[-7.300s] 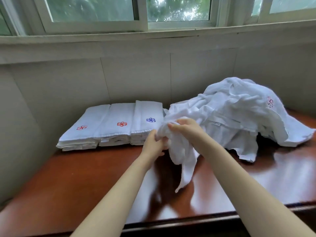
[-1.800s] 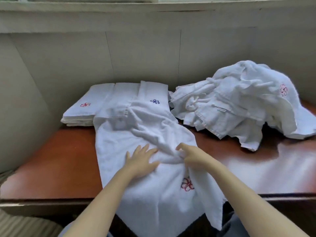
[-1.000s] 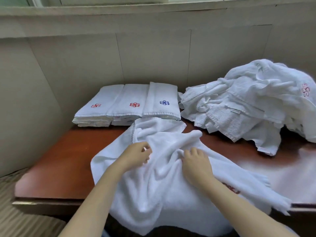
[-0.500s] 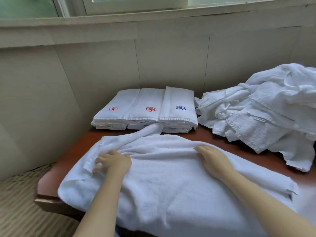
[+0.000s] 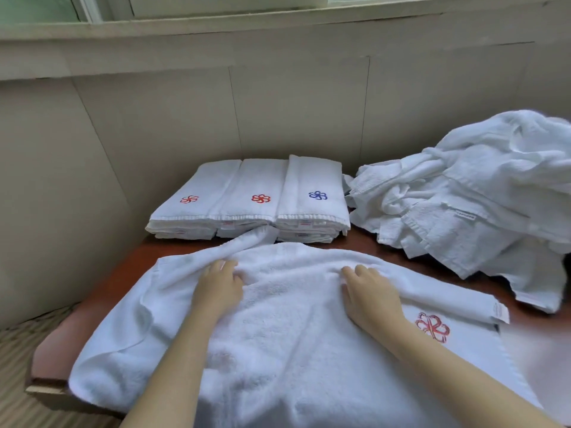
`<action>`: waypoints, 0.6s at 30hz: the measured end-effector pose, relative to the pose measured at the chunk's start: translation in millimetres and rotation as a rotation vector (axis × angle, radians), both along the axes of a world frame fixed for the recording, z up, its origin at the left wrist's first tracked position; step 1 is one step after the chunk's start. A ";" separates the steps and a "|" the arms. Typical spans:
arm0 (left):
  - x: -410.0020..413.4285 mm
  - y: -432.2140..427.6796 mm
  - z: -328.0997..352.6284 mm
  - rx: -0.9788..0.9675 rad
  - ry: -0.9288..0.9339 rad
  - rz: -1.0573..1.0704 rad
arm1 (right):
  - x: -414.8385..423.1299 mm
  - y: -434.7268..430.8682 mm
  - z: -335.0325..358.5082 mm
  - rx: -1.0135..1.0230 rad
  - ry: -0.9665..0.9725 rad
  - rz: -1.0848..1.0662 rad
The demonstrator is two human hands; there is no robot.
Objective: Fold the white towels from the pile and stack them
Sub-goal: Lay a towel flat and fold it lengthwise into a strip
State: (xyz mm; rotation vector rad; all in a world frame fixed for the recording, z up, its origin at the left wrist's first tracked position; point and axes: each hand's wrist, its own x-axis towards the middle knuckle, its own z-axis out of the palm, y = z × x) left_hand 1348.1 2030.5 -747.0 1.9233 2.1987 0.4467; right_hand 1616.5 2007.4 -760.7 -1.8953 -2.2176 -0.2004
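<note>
**Lighting and image quality.** Soft, diffuse daylight enters from the window (image 5: 216,4) above and behind the spread towel (image 5: 293,335). Exposure is moderate, with a faint green cast. The towel's whites are bright yet keep their terry texture. To the towel's right, the counter (image 5: 543,350) carries a pale glare patch. Behind that, a dark, soft-edged shadow sits under the unfolded pile (image 5: 479,205). Wide-angle distortion bows the wall seams (image 5: 364,106) beyond the towel. The forearms (image 5: 173,381) crossing its near edge look slightly soft.

Folded stacks (image 5: 256,186) and pile (image 5: 479,196) block the back (bare table (image 5: 123,279) at left).
</note>
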 end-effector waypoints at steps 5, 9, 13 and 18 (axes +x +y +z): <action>-42.1 11.4 -8.2 -0.068 0.031 0.246 | -0.5 -10.6 -7.1 -0.046 0.061 0.041; -54.7 5.0 -6.5 -0.135 -0.056 0.518 | 14.3 -9.9 -8.7 -0.091 0.117 0.080; -46.3 -4.2 4.3 -0.246 -0.103 0.701 | 17.1 -10.2 -9.5 -0.053 0.093 0.143; -44.8 -10.0 5.5 -0.261 -0.053 0.630 | 15.5 -7.6 -8.0 -0.068 0.097 0.145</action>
